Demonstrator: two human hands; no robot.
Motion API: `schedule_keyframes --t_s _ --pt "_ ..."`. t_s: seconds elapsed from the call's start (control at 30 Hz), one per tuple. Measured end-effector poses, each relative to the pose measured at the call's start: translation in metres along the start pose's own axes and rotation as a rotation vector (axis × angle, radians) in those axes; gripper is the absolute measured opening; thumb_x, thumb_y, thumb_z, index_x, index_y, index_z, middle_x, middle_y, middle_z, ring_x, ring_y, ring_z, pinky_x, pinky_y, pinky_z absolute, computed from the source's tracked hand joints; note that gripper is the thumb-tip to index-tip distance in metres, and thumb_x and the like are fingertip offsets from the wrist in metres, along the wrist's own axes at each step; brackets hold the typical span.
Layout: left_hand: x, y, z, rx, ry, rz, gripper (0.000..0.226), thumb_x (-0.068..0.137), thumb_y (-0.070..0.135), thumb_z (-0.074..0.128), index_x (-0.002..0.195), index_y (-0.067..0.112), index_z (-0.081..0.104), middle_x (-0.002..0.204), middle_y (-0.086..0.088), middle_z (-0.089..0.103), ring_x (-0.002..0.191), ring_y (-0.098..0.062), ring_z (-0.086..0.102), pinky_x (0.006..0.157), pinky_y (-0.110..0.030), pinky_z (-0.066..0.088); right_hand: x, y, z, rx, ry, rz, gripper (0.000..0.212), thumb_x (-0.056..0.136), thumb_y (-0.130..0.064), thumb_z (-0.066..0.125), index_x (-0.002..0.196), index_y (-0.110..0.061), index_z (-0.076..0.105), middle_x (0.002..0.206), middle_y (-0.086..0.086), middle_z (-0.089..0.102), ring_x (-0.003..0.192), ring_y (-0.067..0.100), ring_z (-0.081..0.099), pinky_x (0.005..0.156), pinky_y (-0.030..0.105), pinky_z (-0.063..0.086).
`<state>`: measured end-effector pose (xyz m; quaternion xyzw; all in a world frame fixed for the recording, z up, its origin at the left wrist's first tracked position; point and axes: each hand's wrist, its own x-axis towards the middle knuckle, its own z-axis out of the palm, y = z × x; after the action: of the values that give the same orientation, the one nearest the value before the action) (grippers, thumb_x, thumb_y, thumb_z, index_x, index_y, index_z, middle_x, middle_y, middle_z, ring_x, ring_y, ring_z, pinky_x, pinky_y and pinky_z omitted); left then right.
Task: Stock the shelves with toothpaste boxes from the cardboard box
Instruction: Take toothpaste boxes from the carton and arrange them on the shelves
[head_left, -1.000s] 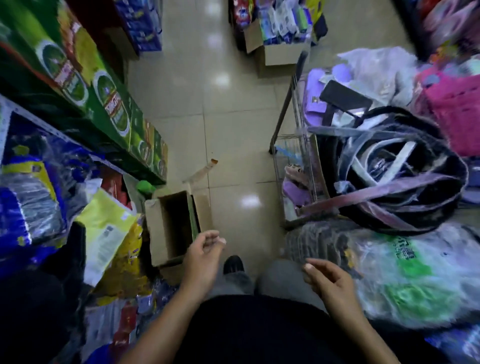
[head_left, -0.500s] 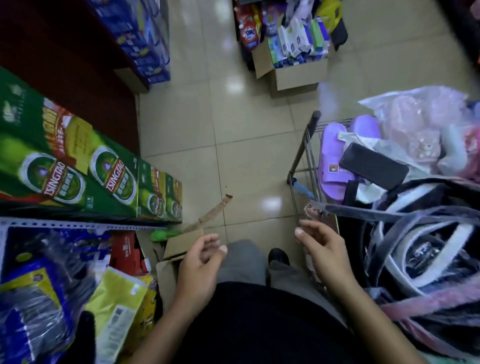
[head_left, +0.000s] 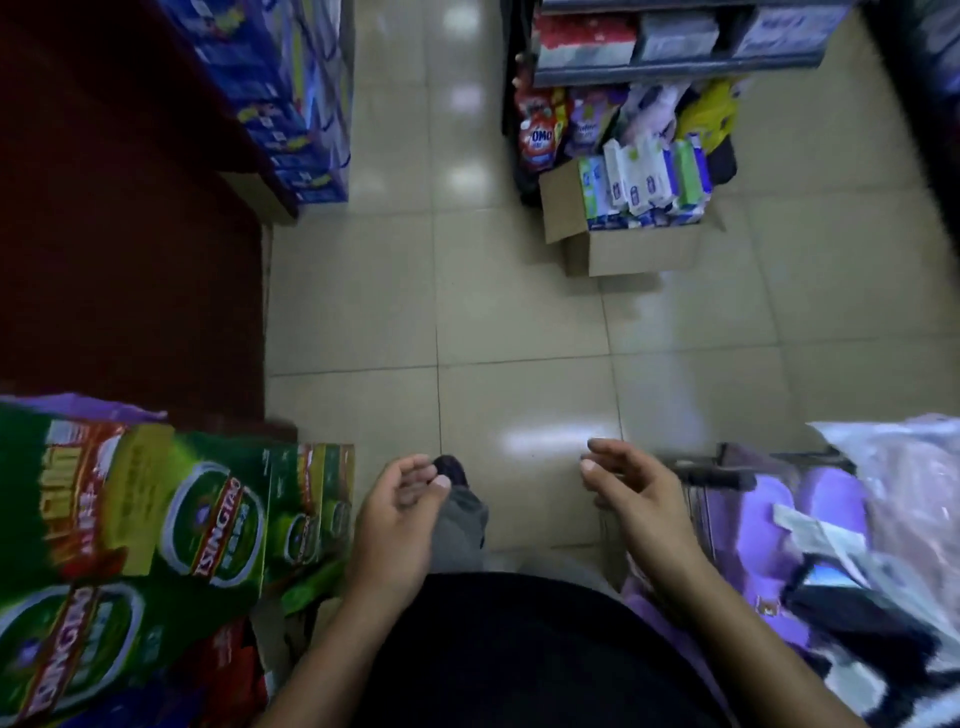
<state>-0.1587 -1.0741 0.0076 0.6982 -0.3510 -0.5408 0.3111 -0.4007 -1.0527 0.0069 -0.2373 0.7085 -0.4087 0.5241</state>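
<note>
Both empty, fingers relaxed: left grip (head_left: 400, 519), right grip (head_left: 641, 501); cardboard box (head_left: 639, 252) now nearer.

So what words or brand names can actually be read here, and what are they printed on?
"TSINGTAO": on the green cartons at left, repeated.
"OMO": on the red bag by the far shelf.
Print on the upright boxes in the cardboard box and on the blue cartons: too blurred to read.

Black top (head_left: 524, 654), grey trousers (head_left: 460, 525) — one dark shoe (head_left: 451, 466)
</note>
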Motion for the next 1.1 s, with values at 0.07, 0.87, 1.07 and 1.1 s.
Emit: schedule_keyframes --t_s 0.07,0.87,1.07,1.1 --pt "0.037 0.032 0.009 0.019 -0.038 -0.003 0.019 0.093 0.012 0.070 0.106 0.026 0.068 0.104 0.005 0.071 0.086 0.006 0.067 0.072 -0.006 0.049 0.021 -0.025 0.004 0.011 0.034 0.022 0.021 0.090 -0.007 0.075 0.104 -0.023 0.075 0.096 0.003 0.077 0.090 0.012 0.070 0.079 0.027 0.054" --pt "0.318 0.324 0.384 0.289 -0.377 0.103 0.024 0.091 -0.004 0.068 0.102 0.018 0.068 0.095 -0.001 0.071 0.075 0.004 0.064 0.075 -0.008 0.048 0.409 -0.247 -0.190 0.237 0.277 0.100 0.020 0.089 0.007 0.070 0.104 -0.006 0.070 0.090 0.011 0.070 0.078 0.014 0.062 0.074 0.020 0.051" --pt "0.392 0.345 0.457 0.263 -0.312 0.037 0.022 0.090 0.003 0.074 0.097 0.023 0.070 0.084 0.009 0.074 0.075 0.001 0.066 0.075 -0.011 0.049 0.530 -0.305 -0.229 0.054 0.213 0.074 0.019 0.090 -0.004 0.073 0.107 -0.012 0.072 0.097 0.009 0.072 0.084 0.016 0.064 0.072 0.015 0.051" --pt "0.405 0.348 0.471 0.265 -0.311 0.028 0.018 0.088 0.012 0.076 0.097 0.025 0.070 0.085 0.013 0.074 0.077 0.000 0.066 0.075 -0.012 0.049 0.548 -0.311 -0.233 0.024 0.198 0.075 0.019 0.090 -0.006 0.074 0.107 -0.014 0.072 0.098 0.007 0.072 0.084 0.016 0.065 0.073 0.015 0.051"
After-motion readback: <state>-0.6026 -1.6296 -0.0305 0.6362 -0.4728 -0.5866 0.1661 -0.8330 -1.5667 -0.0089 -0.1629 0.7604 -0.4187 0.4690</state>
